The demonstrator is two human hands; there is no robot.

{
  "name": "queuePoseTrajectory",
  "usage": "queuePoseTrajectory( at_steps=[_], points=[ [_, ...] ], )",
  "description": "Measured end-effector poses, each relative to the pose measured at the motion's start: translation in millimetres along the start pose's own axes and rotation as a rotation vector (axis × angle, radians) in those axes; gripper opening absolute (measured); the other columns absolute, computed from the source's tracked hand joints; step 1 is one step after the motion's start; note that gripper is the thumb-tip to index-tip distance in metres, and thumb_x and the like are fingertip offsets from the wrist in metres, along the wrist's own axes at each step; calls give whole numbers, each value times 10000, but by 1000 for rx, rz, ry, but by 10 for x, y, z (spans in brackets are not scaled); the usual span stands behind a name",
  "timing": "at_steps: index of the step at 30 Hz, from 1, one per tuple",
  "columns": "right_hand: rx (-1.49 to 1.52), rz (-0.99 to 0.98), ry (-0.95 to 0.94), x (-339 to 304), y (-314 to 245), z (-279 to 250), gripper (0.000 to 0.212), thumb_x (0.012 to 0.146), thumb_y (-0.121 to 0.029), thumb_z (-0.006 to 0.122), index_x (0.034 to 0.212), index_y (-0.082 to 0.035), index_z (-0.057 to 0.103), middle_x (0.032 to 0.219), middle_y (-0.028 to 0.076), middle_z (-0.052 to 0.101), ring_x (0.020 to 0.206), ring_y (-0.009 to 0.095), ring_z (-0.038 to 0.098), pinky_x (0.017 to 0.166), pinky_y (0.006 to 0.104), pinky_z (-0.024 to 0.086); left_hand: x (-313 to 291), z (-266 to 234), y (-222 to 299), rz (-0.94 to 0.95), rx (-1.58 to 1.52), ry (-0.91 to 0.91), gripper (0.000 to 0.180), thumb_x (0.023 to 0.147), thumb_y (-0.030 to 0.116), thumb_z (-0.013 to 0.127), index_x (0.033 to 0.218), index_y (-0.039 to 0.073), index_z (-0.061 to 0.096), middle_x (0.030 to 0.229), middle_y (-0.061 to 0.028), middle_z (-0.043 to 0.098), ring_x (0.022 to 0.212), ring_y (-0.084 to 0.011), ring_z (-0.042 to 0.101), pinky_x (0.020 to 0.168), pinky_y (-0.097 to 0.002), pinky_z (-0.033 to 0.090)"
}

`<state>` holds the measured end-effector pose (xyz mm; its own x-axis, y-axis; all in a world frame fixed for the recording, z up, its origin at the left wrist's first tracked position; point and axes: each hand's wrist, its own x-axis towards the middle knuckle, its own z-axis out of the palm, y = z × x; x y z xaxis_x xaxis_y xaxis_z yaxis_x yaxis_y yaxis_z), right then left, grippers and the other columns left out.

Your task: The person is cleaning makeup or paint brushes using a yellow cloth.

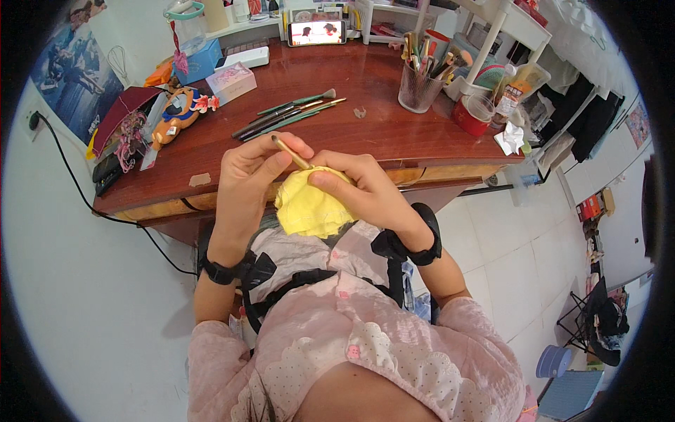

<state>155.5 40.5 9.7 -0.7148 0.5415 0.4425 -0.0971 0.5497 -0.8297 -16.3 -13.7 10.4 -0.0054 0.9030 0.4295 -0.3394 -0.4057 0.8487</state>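
My left hand (pixel 249 172) is closed, its fingers pinching a slim gold-coloured stick (pixel 291 152) that looks like a makeup brush handle. A yellow cloth (pixel 313 207) hangs in folds from my right hand (pixel 365 188), bunched round the stick's lower end. The right thumb presses on the cloth, and whatever lies inside the folds is hidden. Both hands are close together above my lap, at the desk's front edge. Just beyond them on the desk lie several makeup brushes (pixel 288 114) with dark and green handles, side by side.
The reddish-brown desk (pixel 351 77) carries a phone (pixel 316 33) showing a video at the back. A mesh cup of brushes (pixel 420 91), a red jar (pixel 472 116) and crumpled tissue (pixel 510 138) stand right. Left are a pink box (pixel 232 82) and an orange figure (pixel 174 116). A black cable (pixel 84 186) hangs left.
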Motion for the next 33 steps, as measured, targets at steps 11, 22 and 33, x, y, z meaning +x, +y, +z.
queuePoseTrajectory(
  at_steps=[11,22,33],
  points=[
    [-127,2,56,0,-51,32,220,897,-191,547,952,17,593,740,20,595,650,50,486,576,217,413,-12,-62,-125,42,68,48,151,806,-46,578,953,-19,604,925,-90,628,830,-112,590,741,-225,475],
    [-35,51,41,-1,-41,7,223,883,-221,553,917,-9,614,678,108,604,583,150,569,566,269,439,-8,10,-43,1,-27,98,179,850,4,546,1025,-23,570,955,-89,601,864,-127,581,765,-247,480],
    [-30,76,56,-14,-44,-30,229,877,-222,561,919,-4,619,679,124,600,578,150,565,558,273,438,-51,50,-47,18,83,230,153,826,-18,584,977,-33,605,938,-68,625,868,-114,584,785,-230,465]
  ],
)
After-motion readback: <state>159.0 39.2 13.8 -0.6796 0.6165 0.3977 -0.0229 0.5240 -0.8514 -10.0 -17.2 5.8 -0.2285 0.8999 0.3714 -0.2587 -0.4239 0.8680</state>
